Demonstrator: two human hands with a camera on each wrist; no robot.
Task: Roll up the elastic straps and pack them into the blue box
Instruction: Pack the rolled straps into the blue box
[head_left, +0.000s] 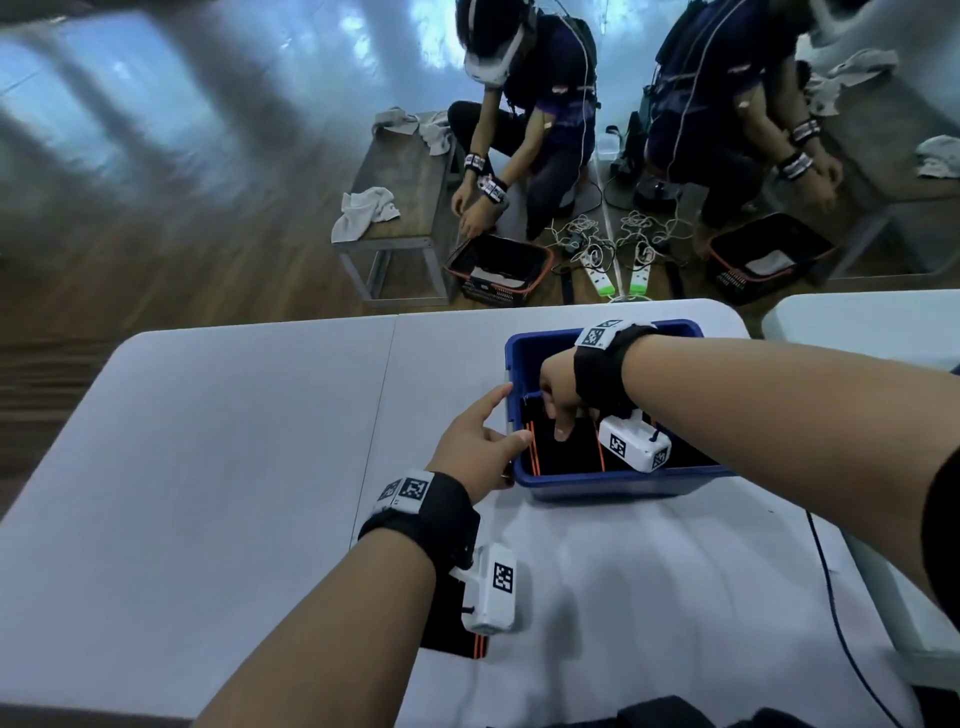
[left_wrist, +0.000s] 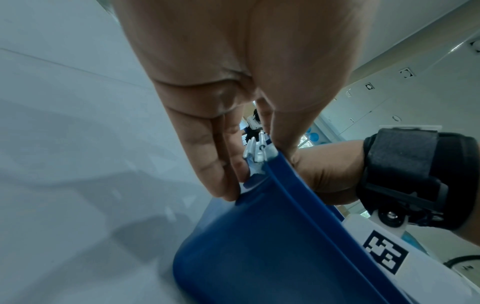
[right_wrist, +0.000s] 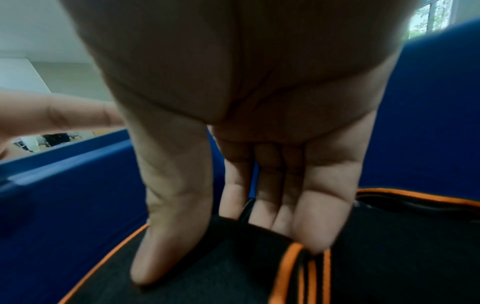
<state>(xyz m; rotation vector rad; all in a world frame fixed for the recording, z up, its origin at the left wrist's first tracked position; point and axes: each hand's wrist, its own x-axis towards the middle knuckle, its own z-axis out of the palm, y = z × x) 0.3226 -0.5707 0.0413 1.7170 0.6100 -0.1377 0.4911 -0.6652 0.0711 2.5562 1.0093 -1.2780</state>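
Observation:
The blue box (head_left: 623, 480) stands on the white table's far right part. My left hand (head_left: 483, 441) pinches its left rim; in the left wrist view the thumb is inside and the fingers outside the blue box (left_wrist: 259, 246), by a metal hinge. My right hand (head_left: 558, 410) reaches down into the box and holds a rolled black strap with orange edges (head_left: 563, 452). Seen from the right wrist, the thumb lies on the near side of the rolled strap (right_wrist: 207, 267) and the fingers behind it. Another black strap (right_wrist: 402, 236) lies beside it. A further black strap (head_left: 447, 618) rests on the table under my left wrist.
A white cloth (head_left: 649, 597) covers the near table, and a black cable (head_left: 831, 597) runs along its right side. Beyond the far edge another person sits by a bench (head_left: 400, 208) with towels, beside a black basket (head_left: 498, 270). A second table (head_left: 862, 317) stands at right.

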